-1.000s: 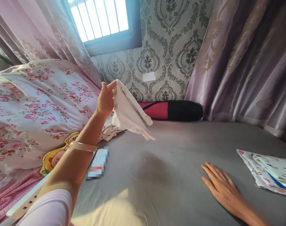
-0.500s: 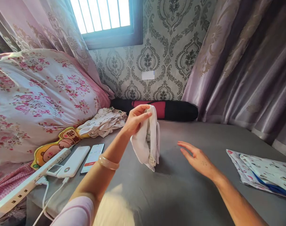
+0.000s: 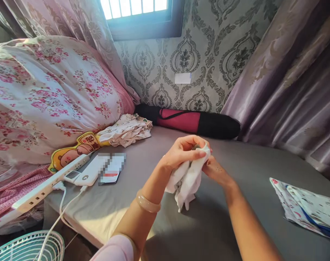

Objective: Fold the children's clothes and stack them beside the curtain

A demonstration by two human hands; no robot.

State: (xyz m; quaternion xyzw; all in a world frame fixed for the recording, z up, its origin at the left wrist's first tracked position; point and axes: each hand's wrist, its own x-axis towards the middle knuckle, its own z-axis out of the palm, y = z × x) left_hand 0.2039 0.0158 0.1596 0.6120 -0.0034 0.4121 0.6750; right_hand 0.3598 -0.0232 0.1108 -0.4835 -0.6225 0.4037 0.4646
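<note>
A small white cloth garment [image 3: 187,181] hangs bunched above the grey bed sheet [image 3: 235,159]. My left hand [image 3: 182,152] pinches its top edge, fingers closed round the fabric. My right hand [image 3: 215,170] meets it from the right and grips the same cloth, partly hidden behind it. A pale bangle [image 3: 148,203] sits on my left wrist.
A pile of cream clothes [image 3: 125,130] lies by the floral quilt [image 3: 45,94]. A phone [image 3: 112,173], a power bank [image 3: 85,175] and a power strip [image 3: 40,192] lie at the left. A red-black roll [image 3: 192,122] lines the wall. Folded printed cloth [image 3: 309,210] lies right. A fan guard [image 3: 29,246] shows below.
My left hand has brought the white cloth down and toward me. My right hand has lifted off the sheet and taken hold of the cloth. The view has dropped lower.
</note>
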